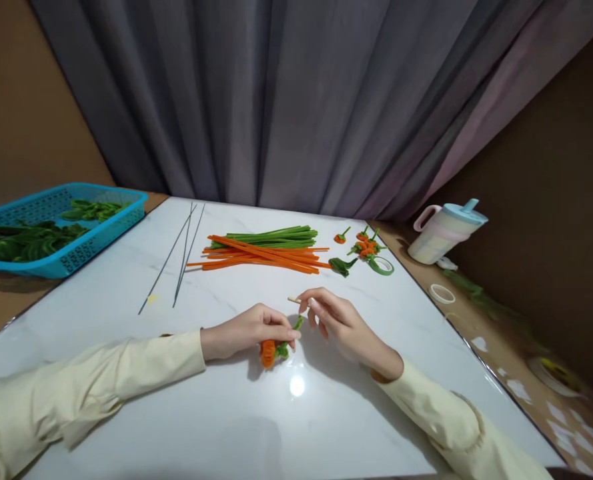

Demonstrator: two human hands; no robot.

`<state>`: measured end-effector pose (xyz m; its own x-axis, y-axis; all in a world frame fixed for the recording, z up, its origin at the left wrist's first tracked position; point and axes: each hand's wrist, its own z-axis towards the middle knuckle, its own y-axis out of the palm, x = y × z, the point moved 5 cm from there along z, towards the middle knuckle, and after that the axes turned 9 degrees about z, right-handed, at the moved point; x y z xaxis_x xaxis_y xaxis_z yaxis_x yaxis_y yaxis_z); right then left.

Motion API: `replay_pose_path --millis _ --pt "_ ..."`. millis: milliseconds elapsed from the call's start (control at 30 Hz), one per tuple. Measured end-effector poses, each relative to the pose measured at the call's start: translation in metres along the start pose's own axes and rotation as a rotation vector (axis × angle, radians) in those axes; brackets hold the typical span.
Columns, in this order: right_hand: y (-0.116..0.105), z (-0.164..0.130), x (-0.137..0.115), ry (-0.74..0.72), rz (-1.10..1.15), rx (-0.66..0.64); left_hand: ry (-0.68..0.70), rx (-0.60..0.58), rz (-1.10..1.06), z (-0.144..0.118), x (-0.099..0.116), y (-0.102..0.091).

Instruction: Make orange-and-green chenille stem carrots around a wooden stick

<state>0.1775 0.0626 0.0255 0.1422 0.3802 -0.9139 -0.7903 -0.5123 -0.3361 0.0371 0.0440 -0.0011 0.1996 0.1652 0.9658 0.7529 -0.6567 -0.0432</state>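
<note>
Curtain (301, 100): hanging grey behind the table, from where I'm standing.
White table (176, 427): running beneath both hands.
Blue basket (107, 241): sitting off to the left, holding green leaves (36, 241).
Orange stems (266, 257): lying beyond the hands, partly crossing the green stems (276, 237).
Right hand (336, 320): pinching a thin stick (293, 300) between thumb and fingertips, the other fingers curling loosely.
Left hand (253, 331): closing narrow on the green stalk of a fuzzy orange piece (267, 354).
Piece: showing just below the left fingers; looking light, soft and bendable, the head probably crushing easily, so the stalk is offering the better hold.
Stick: looking light and stiff, likely suiting a fingertip grip.
</note>
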Motion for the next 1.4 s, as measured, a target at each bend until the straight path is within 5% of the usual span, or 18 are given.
replay_pose_path --millis 167,333,667,800,1133,1267,1400 --pt "0.011 -0.008 -0.009 -0.347 -0.443 -0.141 0.007 -0.093 -0.076 0.002 -0.005 -0.003" --pt "0.020 -0.014 -0.014 -0.548 -0.701 -0.033 -0.020 -0.153 -0.085 0.002 -0.006 -0.003" --pt "0.020 -0.028 -0.029 -0.895 -0.836 0.022 -0.017 -0.224 -0.040 0.002 -0.004 -0.002" --pt "0.021 -0.029 -0.029 -0.857 -0.751 0.058 -0.021 -0.250 -0.107 0.001 -0.004 0.003" --pt "0.027 -0.039 -0.040 -0.802 -0.600 0.178 -0.129 -0.297 -0.674 -0.006 -0.015 0.042" --pt "0.026 -0.034 -0.038 -0.732 -0.574 0.238 -0.102 -0.222 -0.636 -0.004 -0.008 0.033" --pt "0.023 -0.028 -0.033 -0.609 -0.510 0.253 -0.080 -0.153 -0.352 -0.001 0.005 0.011"
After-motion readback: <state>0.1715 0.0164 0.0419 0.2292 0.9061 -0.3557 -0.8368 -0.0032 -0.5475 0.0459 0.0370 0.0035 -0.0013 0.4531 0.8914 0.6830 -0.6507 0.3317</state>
